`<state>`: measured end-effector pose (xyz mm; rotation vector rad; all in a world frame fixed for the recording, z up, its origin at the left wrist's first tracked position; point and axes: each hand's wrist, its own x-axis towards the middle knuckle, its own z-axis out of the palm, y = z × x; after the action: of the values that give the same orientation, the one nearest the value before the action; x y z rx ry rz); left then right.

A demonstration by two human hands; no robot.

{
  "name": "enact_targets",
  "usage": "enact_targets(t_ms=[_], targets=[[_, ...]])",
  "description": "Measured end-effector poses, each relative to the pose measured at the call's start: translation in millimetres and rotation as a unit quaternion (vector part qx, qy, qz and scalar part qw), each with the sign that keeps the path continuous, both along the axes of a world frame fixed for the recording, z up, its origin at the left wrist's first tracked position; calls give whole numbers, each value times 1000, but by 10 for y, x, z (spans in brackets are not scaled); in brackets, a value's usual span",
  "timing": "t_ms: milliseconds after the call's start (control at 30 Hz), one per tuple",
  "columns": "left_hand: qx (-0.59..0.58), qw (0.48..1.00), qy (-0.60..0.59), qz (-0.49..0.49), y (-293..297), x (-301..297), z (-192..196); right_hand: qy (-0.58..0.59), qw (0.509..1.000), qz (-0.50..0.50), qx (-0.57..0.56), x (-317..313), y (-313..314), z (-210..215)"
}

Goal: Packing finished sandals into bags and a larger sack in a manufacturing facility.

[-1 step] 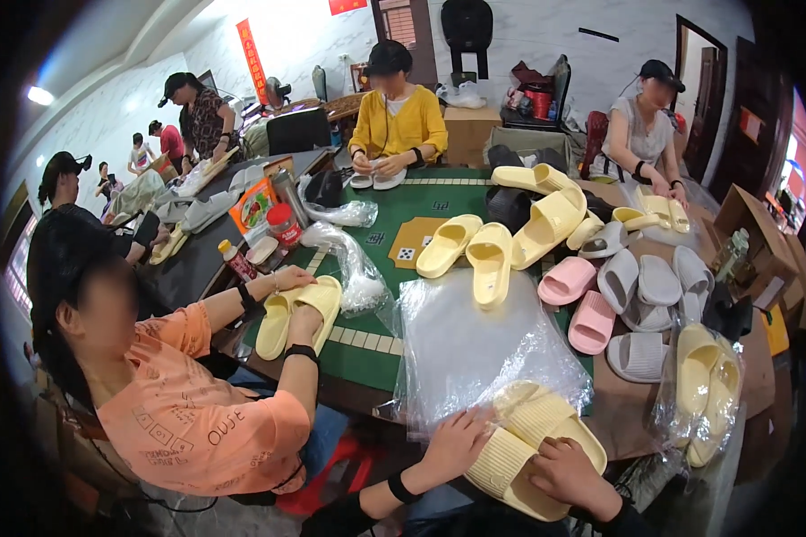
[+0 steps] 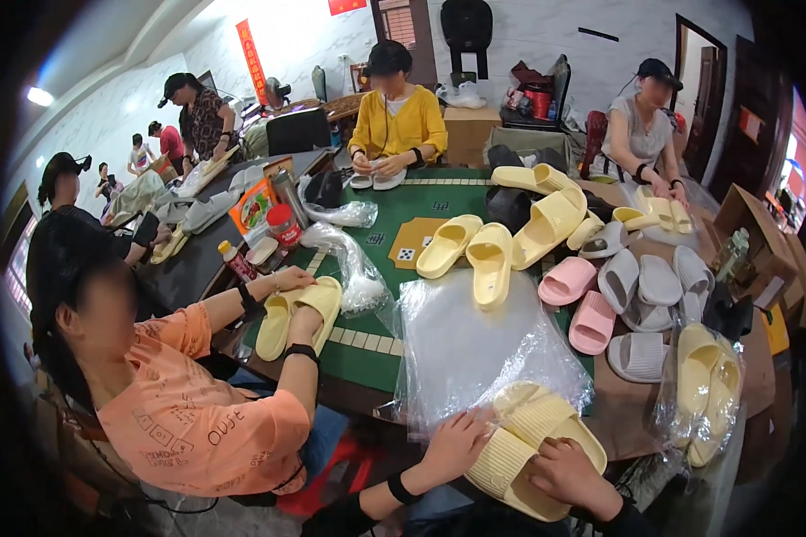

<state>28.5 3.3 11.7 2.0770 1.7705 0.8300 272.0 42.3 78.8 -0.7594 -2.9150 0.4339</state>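
Note:
A pair of pale yellow slippers (image 2: 555, 421) with ribbed straps lies side by side in front of me, at the near edge of the table. My left hand (image 2: 457, 445) holds the outer side of the left slipper near its toe, fingers together along the strap. Closed fingers of my right hand (image 2: 564, 474) reach in at the strap opening of that slipper, gripping it; their tips are hidden. Just beyond the toes lies a stack of clear plastic bags (image 2: 461, 345).
Loose yellow slippers (image 2: 490, 259), pink slippers (image 2: 591, 322) and grey slippers (image 2: 658, 281) are heaped beyond the bags and to the right. A bagged yellow pair (image 2: 703, 385) rests at the right edge. On my left, a co-worker in an orange shirt (image 2: 197, 403) handles yellow slippers.

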Motion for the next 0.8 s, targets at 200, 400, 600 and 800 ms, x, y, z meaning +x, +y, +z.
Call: enact_targets(t_ms=[200,400,600,800], targets=[[15,999,-35,-8,-29,-34,-112,-16,1000,-9,-2,8,-10,-69],[-30,996,-79,-8,-2,-126,-12,9,991,19,-129,280,49,-153],[-38,999,-6,-32,123,-205,1,66,936,4,-347,422,82,490],[-28,992,38,-117,142,-286,-119,151,874,127,-444,387,5,545]])
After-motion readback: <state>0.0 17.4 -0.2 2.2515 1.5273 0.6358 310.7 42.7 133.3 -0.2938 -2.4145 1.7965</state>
